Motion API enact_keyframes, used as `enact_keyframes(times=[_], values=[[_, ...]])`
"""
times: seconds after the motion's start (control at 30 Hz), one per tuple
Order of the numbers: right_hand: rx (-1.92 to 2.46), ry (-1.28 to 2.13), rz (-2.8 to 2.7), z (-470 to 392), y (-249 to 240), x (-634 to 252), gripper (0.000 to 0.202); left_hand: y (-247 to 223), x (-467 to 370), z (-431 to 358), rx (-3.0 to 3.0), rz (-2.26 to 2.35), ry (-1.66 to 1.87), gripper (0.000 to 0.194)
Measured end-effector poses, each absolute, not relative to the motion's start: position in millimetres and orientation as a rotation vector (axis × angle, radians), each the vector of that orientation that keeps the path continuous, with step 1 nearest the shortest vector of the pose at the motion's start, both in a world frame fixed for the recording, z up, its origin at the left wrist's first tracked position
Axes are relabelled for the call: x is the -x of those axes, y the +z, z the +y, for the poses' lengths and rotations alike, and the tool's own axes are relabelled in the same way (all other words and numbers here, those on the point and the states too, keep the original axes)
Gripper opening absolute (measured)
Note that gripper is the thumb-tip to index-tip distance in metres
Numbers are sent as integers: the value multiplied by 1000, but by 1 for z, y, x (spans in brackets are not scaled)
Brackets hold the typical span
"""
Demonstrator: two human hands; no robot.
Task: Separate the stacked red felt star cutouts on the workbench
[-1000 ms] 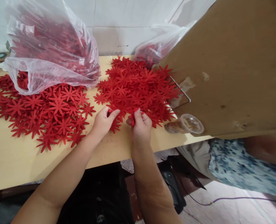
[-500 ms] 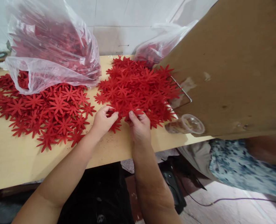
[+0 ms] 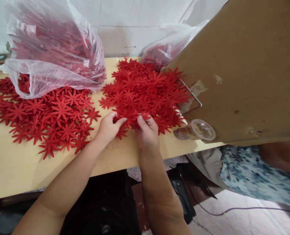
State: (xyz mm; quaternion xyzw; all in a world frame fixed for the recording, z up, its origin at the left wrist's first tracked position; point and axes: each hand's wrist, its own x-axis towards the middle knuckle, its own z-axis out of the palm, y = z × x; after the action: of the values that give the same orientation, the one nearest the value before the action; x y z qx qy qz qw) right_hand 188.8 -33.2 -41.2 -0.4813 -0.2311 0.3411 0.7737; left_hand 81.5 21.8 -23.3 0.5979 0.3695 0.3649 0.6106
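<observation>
At the near edge of a heap of red flower-shaped cutouts (image 3: 145, 88), my two hands work close together. My left hand (image 3: 109, 127) is closed in a pinch, thumb and forefinger on a red flower cutout (image 3: 121, 117). My right hand (image 3: 147, 132) also pinches red petals between thumb and bent fingers. Whether both hands grip the same flower cannot be told, since the red blends into the heap behind. To the left lies a second spread of red flower cutouts (image 3: 61, 111), apart from my hands.
A clear plastic bag (image 3: 61, 49) of red flowers sits on the left pile; another bag (image 3: 169, 45) stands behind. A brown board (image 3: 238, 71) with a wire handle (image 3: 191, 93) rises at right. A plastic cup (image 3: 195, 130) lies near the table edge (image 3: 125, 164). Another person's patterned clothing (image 3: 247, 173) shows beyond.
My left hand has shifted slightly right, its thumb closer to the right hand. The right hand has barely moved; the piles look the same.
</observation>
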Motion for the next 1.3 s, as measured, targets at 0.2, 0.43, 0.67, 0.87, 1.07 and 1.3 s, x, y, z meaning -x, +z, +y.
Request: enact_keyframes(times=[0.2, 0.43, 0.67, 0.87, 1.07, 1.3], values=[[946, 843, -638, -38, -33, -188, 14, -20, -80, 20, -1396, 889, 817, 25], [851, 791, -707, -42, -29, -193, 12, -25, -82, 24, -1349, 856, 855, 19], [1262, 557, -1015, -37, -39, -188, 12, -24, -83, 23, -1239, 791, 812, 16], [1286, 495, -814, -34, -40, -189, 15, -22, -84, 21, -1226, 703, 781, 13], [1226, 450, -694, -34, -39, -189, 15, -23, -82, 24, -1276, 845, 870, 6], [1196, 445, -525, -32, -48, -197, 17, -23, -81, 26, -1171, 822, 875, 10]])
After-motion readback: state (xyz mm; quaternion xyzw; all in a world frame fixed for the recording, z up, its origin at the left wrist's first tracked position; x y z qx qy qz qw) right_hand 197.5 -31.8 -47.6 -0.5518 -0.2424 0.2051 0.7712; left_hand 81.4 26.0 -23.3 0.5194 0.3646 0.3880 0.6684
